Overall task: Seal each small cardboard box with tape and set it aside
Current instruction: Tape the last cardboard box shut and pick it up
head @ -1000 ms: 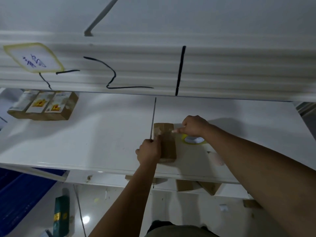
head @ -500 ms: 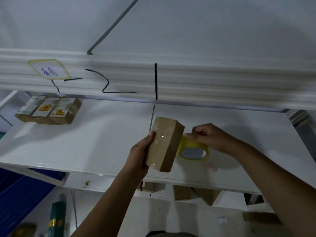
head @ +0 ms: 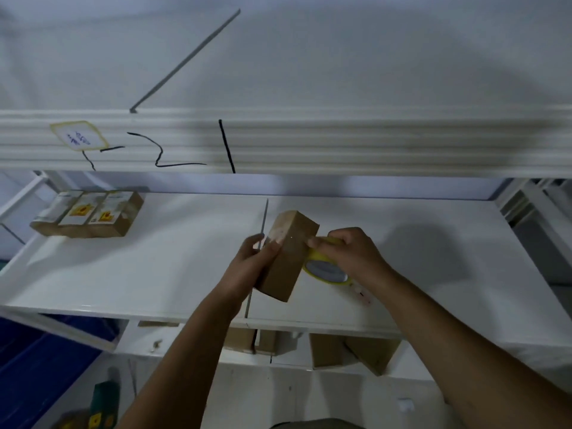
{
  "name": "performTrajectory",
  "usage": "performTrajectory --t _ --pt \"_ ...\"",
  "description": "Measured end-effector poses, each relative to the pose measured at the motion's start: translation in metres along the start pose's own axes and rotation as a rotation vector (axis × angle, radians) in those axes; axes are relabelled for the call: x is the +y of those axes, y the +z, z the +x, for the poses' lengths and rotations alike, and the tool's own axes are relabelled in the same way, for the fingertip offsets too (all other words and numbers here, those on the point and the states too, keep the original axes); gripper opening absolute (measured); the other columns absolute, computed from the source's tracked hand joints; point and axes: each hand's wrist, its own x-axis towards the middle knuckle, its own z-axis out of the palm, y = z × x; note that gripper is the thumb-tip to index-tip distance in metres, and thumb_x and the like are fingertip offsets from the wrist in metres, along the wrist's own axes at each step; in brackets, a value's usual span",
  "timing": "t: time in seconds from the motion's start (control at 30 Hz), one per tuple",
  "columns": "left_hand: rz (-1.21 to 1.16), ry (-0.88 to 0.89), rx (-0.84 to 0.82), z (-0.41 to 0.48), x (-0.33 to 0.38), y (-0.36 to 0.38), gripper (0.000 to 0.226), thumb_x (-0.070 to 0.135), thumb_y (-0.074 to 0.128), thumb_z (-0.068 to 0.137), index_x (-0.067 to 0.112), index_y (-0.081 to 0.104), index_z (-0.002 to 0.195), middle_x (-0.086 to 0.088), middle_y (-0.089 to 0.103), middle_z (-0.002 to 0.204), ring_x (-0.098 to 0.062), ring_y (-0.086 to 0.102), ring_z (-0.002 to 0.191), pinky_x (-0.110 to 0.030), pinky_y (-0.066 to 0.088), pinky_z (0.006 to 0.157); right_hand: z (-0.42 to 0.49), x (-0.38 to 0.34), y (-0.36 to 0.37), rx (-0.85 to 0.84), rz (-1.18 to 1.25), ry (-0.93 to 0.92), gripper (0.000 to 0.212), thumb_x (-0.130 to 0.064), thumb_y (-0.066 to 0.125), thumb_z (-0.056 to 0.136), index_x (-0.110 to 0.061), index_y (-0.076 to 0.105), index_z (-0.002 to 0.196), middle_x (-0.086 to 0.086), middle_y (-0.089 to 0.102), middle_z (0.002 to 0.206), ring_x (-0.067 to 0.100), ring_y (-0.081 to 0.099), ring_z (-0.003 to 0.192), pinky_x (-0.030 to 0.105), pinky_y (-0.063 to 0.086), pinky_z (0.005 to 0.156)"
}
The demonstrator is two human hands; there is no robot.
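The left hand [head: 252, 261] grips a small cardboard box [head: 289, 258], tilted above the white worktop [head: 154, 267]. Just to its right, the right hand [head: 353, 252] clasps a yellow tape roll [head: 325, 269] beside the box. Beyond and far left of the left hand, three labelled boxes [head: 89, 216] lie side by side.

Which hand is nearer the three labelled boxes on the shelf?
Left. The left hand, gripping a box, is right of the labelled boxes; the right hand, on the tape, is farther right.
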Motion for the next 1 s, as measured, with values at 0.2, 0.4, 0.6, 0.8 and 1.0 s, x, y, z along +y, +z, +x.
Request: performTrajectory --t 0.2,0.4,0.6,0.8,1.0 --pt "-0.037 0.005 0.082 -0.008 0.011 0.004 0.085 0.074 0.08 0.065 0.022 0.066 0.13 -0.008 0.077 0.116 -0.024 0.077 0.1 -0.041 0.064 0.084 -0.009 -0.01 -0.014 -0.073 0.138 0.001 0.065 -0.076 0.068 0.081 -0.016 0.05 0.063 -0.003 0.045 0.061 0.011 0.048 0.063 0.033 0.038 0.07" --pt "-0.309 -0.108 -0.078 -0.026 0.004 0.011 0.056 0.058 0.074 0.082 0.019 0.078 0.122 -0.014 0.077 0.12 -0.03 0.073 0.106 -0.04 0.056 0.089 -0.02 0.001 -0.046 -0.345 0.169 -0.166 0.046 -0.044 0.078 0.089 -0.019 0.052 0.06 -0.004 0.038 0.062 0.009 0.038 0.062 0.027 0.03 0.061" --pt "-0.545 -0.164 -0.201 -0.044 -0.015 0.026 0.059 0.054 0.061 0.098 0.013 0.065 0.14 -0.026 0.063 0.14 -0.043 0.063 0.121 -0.051 0.05 0.101 -0.018 0.006 -0.042 -0.317 -0.145 0.056 0.073 -0.088 0.071 0.055 -0.021 0.042 0.054 -0.003 0.03 0.057 0.013 0.034 0.057 0.032 0.028 0.062" --pt "-0.579 -0.103 -0.319 -0.043 -0.01 0.036 0.069 0.065 0.046 0.1 0.019 0.053 0.151 -0.025 0.055 0.149 -0.039 0.056 0.123 -0.048 0.046 0.1 -0.01 -0.003 -0.043 -0.317 -0.104 0.142 0.066 -0.076 0.083 0.059 -0.015 0.056 0.059 0.001 0.037 0.059 0.011 0.046 0.058 0.03 0.04 0.058" --pt "-0.31 -0.04 -0.247 -0.04 0.004 0.031 0.065 0.067 0.039 0.1 0.023 0.063 0.142 -0.017 0.07 0.134 -0.037 0.069 0.12 -0.056 0.054 0.1 -0.009 -0.01 -0.048 -0.247 -0.159 0.093 0.073 -0.085 0.079 0.053 -0.017 0.054 0.061 0.002 0.039 0.06 0.013 0.045 0.059 0.033 0.037 0.062"
